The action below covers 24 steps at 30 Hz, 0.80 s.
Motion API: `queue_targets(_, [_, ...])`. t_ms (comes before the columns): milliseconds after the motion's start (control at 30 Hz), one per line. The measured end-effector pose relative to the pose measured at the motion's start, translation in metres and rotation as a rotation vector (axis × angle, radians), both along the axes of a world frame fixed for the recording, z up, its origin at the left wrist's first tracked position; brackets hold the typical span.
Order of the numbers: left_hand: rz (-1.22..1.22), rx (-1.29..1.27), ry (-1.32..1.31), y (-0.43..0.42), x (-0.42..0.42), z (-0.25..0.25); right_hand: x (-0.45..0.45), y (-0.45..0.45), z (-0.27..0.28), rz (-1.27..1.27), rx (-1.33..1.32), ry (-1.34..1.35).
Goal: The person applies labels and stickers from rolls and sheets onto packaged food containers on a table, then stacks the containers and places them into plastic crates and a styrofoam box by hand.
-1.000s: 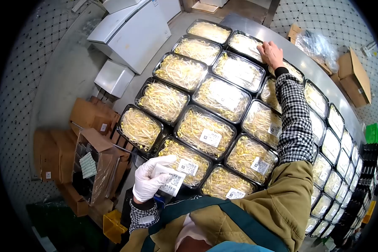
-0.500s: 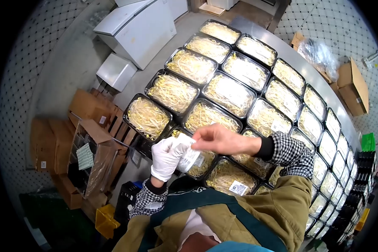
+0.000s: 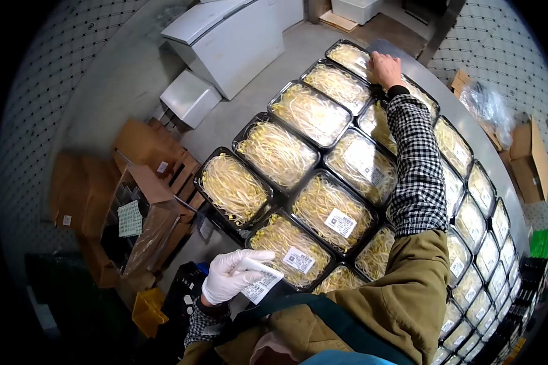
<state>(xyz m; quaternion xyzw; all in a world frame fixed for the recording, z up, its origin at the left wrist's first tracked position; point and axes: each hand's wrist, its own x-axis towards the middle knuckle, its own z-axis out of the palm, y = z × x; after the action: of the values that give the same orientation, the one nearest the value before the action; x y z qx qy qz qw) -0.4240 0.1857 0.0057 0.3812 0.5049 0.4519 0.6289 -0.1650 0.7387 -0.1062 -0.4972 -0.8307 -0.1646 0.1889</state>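
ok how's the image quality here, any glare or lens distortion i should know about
Head view: bright glare washes out parts of some sprout trays; head view: wide-angle distortion bows the edge of the metal table, and the frame's corners are black; head view: the fine print on the labels in the gloved left hand is too small to read.

Metal table (image 3: 453, 103): black trays (image 3: 309, 115) of pale sprouts, flat and close together in slanting rows.
Grey floor (image 3: 301, 48): a chest freezer (image 3: 240, 52), a white box (image 3: 190, 98) just beside it.
Tiled floor (image 3: 533, 216): a cardboard box (image 3: 528, 164), near the table's edge.
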Motion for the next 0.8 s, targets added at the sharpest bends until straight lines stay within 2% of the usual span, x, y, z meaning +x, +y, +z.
queue_targets(33, [-0.025, 0.023, 0.044, -0.002, -0.005, -0.004, -0.006, -0.009, 0.003, -0.039, -0.002, -0.05])
queue_targets(133, [-0.031, 0.313, 0.231, 0.009, -0.006, -0.005, -0.014, -0.022, 0.005, -0.131, 0.122, -0.114])
queue_targets(167, [0.084, 0.117, 0.136, 0.007, 0.0, 0.001, -0.012, -0.027, 0.006, -0.14, 0.179, -0.155])
queue_targets(233, [0.187, 0.035, -0.005, 0.014, 0.009, 0.002, -0.016, -0.048, 0.022, -0.101, 0.244, -0.17])
queue_targets(267, [0.144, 0.176, 0.159, 0.018, 0.006, -0.004, -0.03, -0.076, 0.035, -0.048, 0.209, -0.143])
queue_targets(300, [0.116, 0.326, 0.311, 0.027, 0.006, -0.004, -0.048, -0.102, 0.042, -0.007, -0.212, -0.003])
queue_targets(333, [0.147, 0.348, 0.383, 0.033, 0.008, -0.006, -0.059, -0.149, 0.055, 0.242, -0.554, 0.267])
queue_targets(367, [0.176, 0.367, 0.455, 0.037, 0.011, -0.006, -0.065, -0.201, 0.057, 0.766, -0.859, 0.549])
queue_targets(400, [0.212, 0.33, 0.542, 0.042, 0.018, 0.002, -0.074, -0.252, 0.053, 1.014, -1.146, 0.69])
queue_targets(433, [0.266, 0.329, 0.586, 0.046, 0.022, 0.002, -0.075, -0.308, 0.106, 0.975, -1.399, 0.522])
queue_targets(500, [0.308, 0.256, 0.498, 0.045, 0.021, -0.012, -0.069, -0.366, 0.115, 0.9, -1.704, 0.632])
queue_targets(533, [0.306, 0.176, 0.355, 0.046, 0.024, -0.008, -0.065, -0.364, 0.117, 0.863, -1.611, 0.59])
queue_targets(567, [0.236, 0.116, 0.346, 0.044, 0.02, -0.014, -0.059, -0.355, 0.118, 0.825, -1.518, 0.547])
queue_targets(600, [0.171, 0.106, 0.321, 0.043, 0.017, -0.019, -0.053, -0.334, 0.102, 0.846, -1.227, 0.552])
queue_targets(667, [0.06, -0.002, 0.222, 0.038, 0.015, -0.013, -0.04, -0.252, 0.066, 0.708, -1.074, 0.686])
queue_targets(700, [0.013, -0.025, 0.145, 0.036, 0.014, -0.011, -0.031, -0.217, 0.077, 0.498, -0.892, 0.566])
queue_targets(733, [-0.05, 0.071, 0.209, 0.033, 0.01, -0.014, -0.024, -0.168, 0.055, 0.373, -0.452, 0.391])
queue_targets(767, [-0.111, 0.166, 0.277, 0.03, 0.006, -0.017, -0.022, -0.149, 0.063, 0.219, -0.473, 0.341])
queue_targets(800, [-0.081, 0.111, 0.217, 0.029, 0.008, -0.014, -0.019, -0.124, 0.047, 0.252, -0.305, 0.305])
